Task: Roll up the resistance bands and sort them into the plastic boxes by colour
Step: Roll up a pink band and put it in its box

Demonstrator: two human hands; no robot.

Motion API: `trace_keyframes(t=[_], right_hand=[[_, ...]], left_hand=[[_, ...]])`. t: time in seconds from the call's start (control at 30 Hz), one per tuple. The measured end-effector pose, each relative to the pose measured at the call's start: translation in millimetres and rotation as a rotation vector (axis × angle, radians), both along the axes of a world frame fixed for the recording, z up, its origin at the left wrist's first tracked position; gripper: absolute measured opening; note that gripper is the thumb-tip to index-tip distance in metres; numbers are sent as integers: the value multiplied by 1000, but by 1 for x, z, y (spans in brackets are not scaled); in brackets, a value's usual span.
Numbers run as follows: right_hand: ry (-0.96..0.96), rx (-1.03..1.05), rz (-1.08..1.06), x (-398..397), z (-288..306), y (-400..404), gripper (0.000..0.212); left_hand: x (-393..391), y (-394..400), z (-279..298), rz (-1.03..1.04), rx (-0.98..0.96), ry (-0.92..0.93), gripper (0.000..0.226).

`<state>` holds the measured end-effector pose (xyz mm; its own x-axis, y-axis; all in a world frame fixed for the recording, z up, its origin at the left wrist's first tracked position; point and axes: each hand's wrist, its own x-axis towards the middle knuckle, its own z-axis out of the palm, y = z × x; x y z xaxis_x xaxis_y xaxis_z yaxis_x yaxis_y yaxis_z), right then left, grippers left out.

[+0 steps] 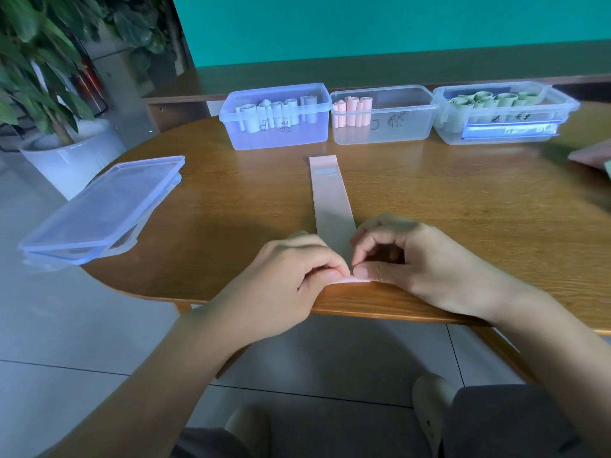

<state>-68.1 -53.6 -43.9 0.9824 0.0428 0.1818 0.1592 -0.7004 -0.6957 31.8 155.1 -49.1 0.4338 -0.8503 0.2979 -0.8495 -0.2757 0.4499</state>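
A pink resistance band (330, 196) lies flat on the wooden table (479, 219), running from the table's near edge toward the boxes. My left hand (297, 272) and my right hand (406, 256) both pinch its near end, thumbs and fingertips meeting there. At the back stand three clear plastic boxes: the left box (244, 140) holds several pale blue rolls, the middle box (410, 127) holds three pink rolls, and the right box (443, 127) holds several green rolls.
Stacked clear lids (99, 209) hang over the table's left edge. More loose bands (591, 157) lie at the far right edge. A potted plant in a white pot (66, 160) stands on the floor at the left.
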Motion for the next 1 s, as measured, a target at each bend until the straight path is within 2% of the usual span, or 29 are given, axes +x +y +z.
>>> trace_keyframes(t=[0.17,0.3,0.47,0.5,0.6,0.63,0.77,0.93,1.0], right_hand=[[-88,-135,20,-5,-9,1,5],[-134,-185,24,-9,-12,1,13],[-185,-208,7,-11,-14,1,23],[-197,-219,3,-11,-15,1,23],[-221,-254,5,-11,-14,2,24],[-228,-280,8,-12,-14,3,26],[-248,-366,15,-13,-14,4,30],[-302,-315,-64,-10,-17,7,23],[-315,-282,-105,-9,-18,8,22]], left_hand=[[-2,1,-2,8,-20,-47,16],[-4,0,-5,32,-16,-82,21],[-5,-1,-5,42,6,-105,46],[-5,-1,-5,42,12,-130,45],[-6,-1,-6,40,9,-218,18],[-6,-1,-6,40,1,-230,15],[-6,-2,-9,42,-42,-281,15],[-6,-4,-7,32,-62,-316,6],[-6,-3,-7,49,-55,-229,20]])
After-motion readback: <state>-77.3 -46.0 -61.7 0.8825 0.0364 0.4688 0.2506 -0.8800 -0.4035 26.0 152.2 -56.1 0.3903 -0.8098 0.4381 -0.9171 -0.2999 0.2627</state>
